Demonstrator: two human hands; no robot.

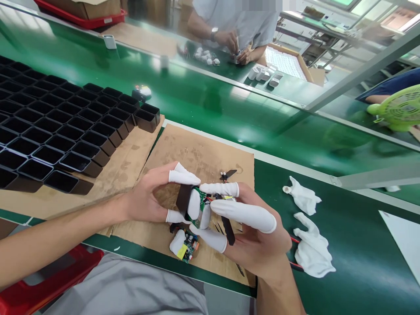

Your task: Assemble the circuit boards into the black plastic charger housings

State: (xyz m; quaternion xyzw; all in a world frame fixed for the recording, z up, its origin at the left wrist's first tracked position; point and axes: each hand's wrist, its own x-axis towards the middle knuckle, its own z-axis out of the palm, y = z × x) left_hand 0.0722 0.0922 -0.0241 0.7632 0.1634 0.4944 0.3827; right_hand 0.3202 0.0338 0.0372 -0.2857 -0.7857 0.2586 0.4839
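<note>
- Left fingers [183, 175] (sheathed in white) hold the black case [183, 200] between them.
- Right fingers [244, 214] grip the green board [202, 195], at their nine o'clock.

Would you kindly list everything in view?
held box: one, black, centre
held board: one, green, centre
second board: one, green, lower centre
boxes: many, black, left
bench: one, green, foreground
cardboard: two sheets, brown, on bench
cloths: two, white, on bench
belt: one, green, beyond bench
fan: one, green, right
tray: one, red, top left
carton: one, brown, on tray
cases: several, white, upper area
person: one, white clothing, beyond belt
stool: one, red, lower left
left hand: one, white finger covers, centre
right hand: one, white finger covers, centre
</note>
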